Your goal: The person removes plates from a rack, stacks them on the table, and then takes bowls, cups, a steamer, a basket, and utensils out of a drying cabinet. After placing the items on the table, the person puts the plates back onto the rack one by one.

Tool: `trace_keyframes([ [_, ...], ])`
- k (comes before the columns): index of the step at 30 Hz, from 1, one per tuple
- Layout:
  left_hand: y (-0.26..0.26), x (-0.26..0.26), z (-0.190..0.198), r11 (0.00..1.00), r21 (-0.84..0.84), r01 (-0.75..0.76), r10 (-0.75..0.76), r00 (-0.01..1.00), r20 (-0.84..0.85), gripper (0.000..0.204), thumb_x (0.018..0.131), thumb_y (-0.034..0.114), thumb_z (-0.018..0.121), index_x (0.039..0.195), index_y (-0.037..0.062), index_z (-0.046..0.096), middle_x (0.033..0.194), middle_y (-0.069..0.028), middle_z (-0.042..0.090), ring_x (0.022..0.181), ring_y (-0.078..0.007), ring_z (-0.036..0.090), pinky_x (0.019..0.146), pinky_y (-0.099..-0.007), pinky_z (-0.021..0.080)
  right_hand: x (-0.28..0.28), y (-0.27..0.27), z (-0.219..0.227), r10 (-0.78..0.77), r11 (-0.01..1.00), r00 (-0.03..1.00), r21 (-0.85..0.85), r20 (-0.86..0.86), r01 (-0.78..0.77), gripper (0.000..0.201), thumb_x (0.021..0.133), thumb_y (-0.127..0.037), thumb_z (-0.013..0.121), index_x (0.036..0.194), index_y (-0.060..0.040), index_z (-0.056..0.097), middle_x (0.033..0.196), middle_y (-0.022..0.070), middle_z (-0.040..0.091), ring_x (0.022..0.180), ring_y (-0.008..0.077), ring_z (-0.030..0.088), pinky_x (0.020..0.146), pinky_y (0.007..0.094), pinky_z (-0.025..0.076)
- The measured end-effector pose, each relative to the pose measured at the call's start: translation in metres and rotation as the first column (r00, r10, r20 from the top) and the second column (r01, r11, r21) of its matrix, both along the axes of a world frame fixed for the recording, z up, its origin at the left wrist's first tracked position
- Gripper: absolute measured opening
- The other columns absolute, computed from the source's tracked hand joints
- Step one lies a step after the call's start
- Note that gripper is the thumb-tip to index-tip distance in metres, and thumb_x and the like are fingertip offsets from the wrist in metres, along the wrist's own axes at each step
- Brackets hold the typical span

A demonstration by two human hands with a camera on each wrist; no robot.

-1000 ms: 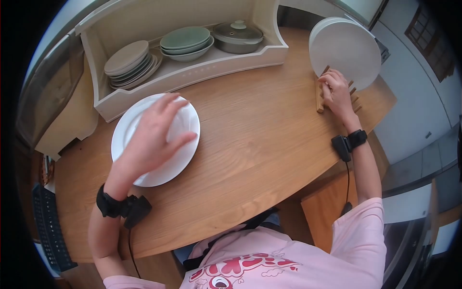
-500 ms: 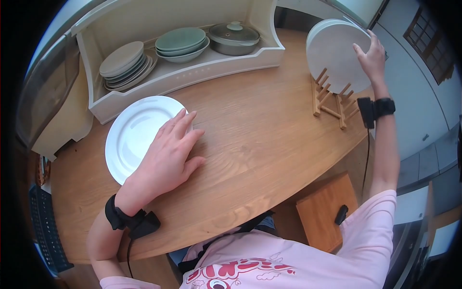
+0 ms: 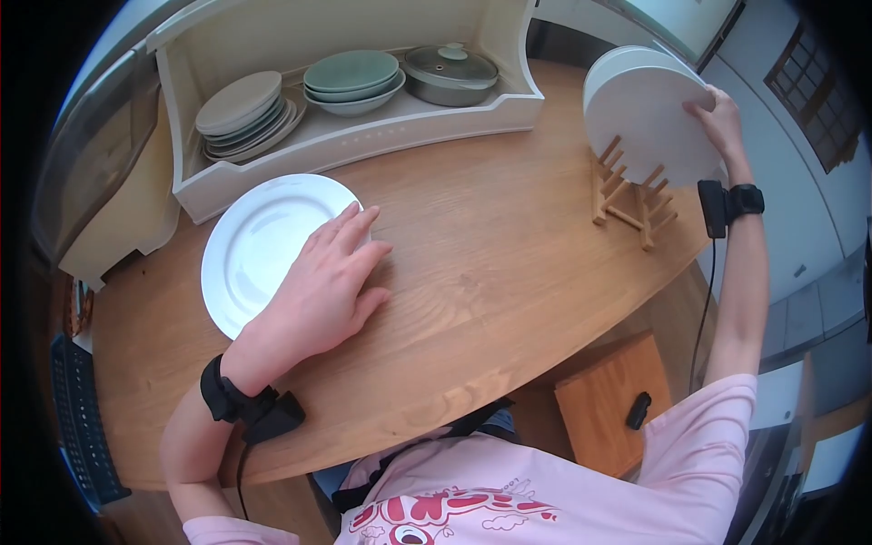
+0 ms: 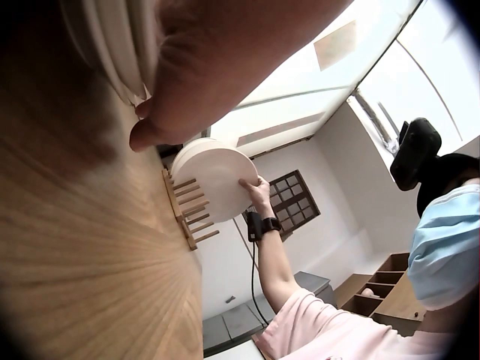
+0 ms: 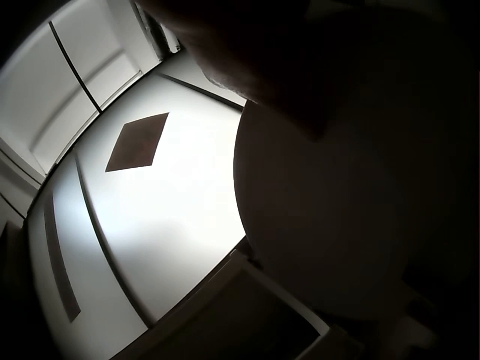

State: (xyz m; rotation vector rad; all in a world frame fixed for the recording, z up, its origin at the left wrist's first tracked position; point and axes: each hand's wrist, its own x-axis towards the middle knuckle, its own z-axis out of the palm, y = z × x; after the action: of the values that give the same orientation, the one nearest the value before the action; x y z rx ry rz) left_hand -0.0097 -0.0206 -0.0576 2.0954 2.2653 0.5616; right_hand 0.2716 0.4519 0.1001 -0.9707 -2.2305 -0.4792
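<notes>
A white plate (image 3: 238, 263) lies on the wooden table at the left, where several stacked rims (image 4: 120, 52) show in the left wrist view. My left hand (image 3: 313, 295) rests over its right edge, fingers loosely spread and thumb apart. At the far right, large white plates stand upright at a wooden dish rack (image 3: 643, 204). My right hand (image 3: 722, 127) pinches the upper right rim of the front plate (image 3: 649, 123), thumb on its near face and fingers behind. That plate leans away from the one behind it (image 3: 627, 56). The right wrist view is dark, with the plate's round outline filling its right side.
A cream open shelf unit (image 3: 363, 145) stands at the back, holding stacked small plates (image 3: 241, 104), green and white bowls (image 3: 352, 73) and a lidded pot (image 3: 450, 77). A black perforated basket (image 3: 84, 418) sits by the left edge. The table's curved front edge borders my body.
My right hand has moved from the rack up to the front plate's rim and gripped it, and that plate has shifted forward. My left hand has slid right to the lying plate's edge.
</notes>
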Motion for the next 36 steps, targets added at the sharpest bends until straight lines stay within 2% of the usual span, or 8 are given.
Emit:
trace_keyframes([
  [6,-0.001,-0.001,-0.003,0.999,0.035,0.021,-0.02,0.999,-0.029,0.041,0.078,0.015,0.068,0.114,0.0009,0.057,0.139,-0.0234,0.039,0.133,-0.0397,0.032,0.108,-0.0454,0.03,0.009,-0.041,-0.001,0.187,0.948,0.979,-0.247,-0.084,-0.203,0.029,0.079,-0.019,0.068,0.102,-0.0008,0.066,0.092,0.0154,0.069,0.086,0.0284,0.066,0.078,0.0339,0.05],
  [15,0.0,0.0,-0.004,1.0,0.024,0.003,-0.001,0.998,-0.055,0.038,0.079,0.016,0.069,0.112,0.0037,0.057,0.14,-0.0217,0.039,0.133,-0.0394,0.032,0.109,-0.0446,0.03,-0.01,-0.088,0.002,0.316,0.942,0.949,0.113,0.012,-0.316,0.021,0.084,-0.02,0.065,0.097,-0.0038,0.064,0.094,0.0138,0.061,0.085,0.0363,0.058,0.072,0.0371,0.048],
  [21,0.001,0.001,-0.003,1.0,0.015,-0.003,0.003,0.999,-0.045,0.038,0.079,0.016,0.069,0.112,0.0038,0.057,0.14,-0.0214,0.038,0.134,-0.039,0.032,0.109,-0.0447,0.03,-0.029,-0.143,0.024,0.49,0.865,0.851,0.222,-0.186,-0.449,0.025,0.086,-0.021,0.065,0.102,-0.001,0.064,0.084,0.013,0.067,0.074,0.0201,0.066,0.069,0.0295,0.049],
  [24,-0.001,0.0,-0.004,0.999,0.031,0.007,-0.005,0.999,-0.046,0.037,0.079,0.016,0.069,0.112,0.0043,0.058,0.14,-0.0213,0.039,0.133,-0.0386,0.033,0.109,-0.0448,0.03,-0.042,-0.165,0.022,0.538,0.833,0.773,0.07,-0.336,-0.549,0.026,0.086,-0.02,0.067,0.103,-0.0001,0.066,0.08,0.0068,0.07,0.071,0.0081,0.063,0.067,0.0241,0.049],
  [26,-0.001,0.001,-0.002,1.0,0.028,0.007,-0.006,0.999,-0.053,0.038,0.079,0.016,0.069,0.112,0.0034,0.057,0.14,-0.0213,0.039,0.133,-0.0387,0.033,0.109,-0.0449,0.029,-0.054,-0.162,0.011,0.586,0.623,0.591,-0.158,-0.555,-0.766,0.024,0.084,-0.019,0.069,0.1,-0.0002,0.068,0.08,0.0011,0.069,0.07,0.0052,0.062,0.065,0.0219,0.048],
  [30,-0.001,0.0,-0.005,0.998,0.065,0.012,-0.009,0.998,-0.056,0.047,0.078,0.015,0.068,0.119,0.0003,0.052,0.138,-0.0216,0.04,0.132,-0.039,0.034,0.11,-0.0452,0.028,-0.074,-0.171,-0.02,0.494,0.587,0.65,-0.33,-0.578,-0.739,0.019,0.084,-0.017,0.069,0.095,-0.0016,0.068,0.079,0.0007,0.068,0.068,0.0049,0.061,0.061,0.021,0.048],
  [32,-0.001,-0.001,-0.007,0.997,0.075,0.004,-0.001,0.999,-0.042,0.051,0.079,0.015,0.068,0.123,-0.0005,0.048,0.138,-0.0212,0.041,0.132,-0.0388,0.034,0.11,-0.0454,0.028,-0.079,-0.176,-0.034,0.456,0.39,0.684,-0.563,-0.57,-0.729,0.017,0.083,-0.016,0.068,0.091,-0.0013,0.068,0.075,0.0015,0.067,0.064,0.0054,0.06,0.058,0.0207,0.047],
  [36,-0.001,0.001,-0.002,0.998,0.067,-0.007,0.006,1.0,0.014,0.059,0.079,0.015,0.068,0.13,-0.0007,0.042,0.137,-0.0197,0.043,0.132,-0.0379,0.034,0.111,-0.0457,0.027,-0.087,-0.183,-0.057,0.371,0.303,0.707,-0.641,-0.601,-0.705,0.018,0.084,-0.017,0.068,0.09,-0.0007,0.067,0.074,0.0016,0.065,0.06,0.0044,0.058,0.055,0.0194,0.047],
])
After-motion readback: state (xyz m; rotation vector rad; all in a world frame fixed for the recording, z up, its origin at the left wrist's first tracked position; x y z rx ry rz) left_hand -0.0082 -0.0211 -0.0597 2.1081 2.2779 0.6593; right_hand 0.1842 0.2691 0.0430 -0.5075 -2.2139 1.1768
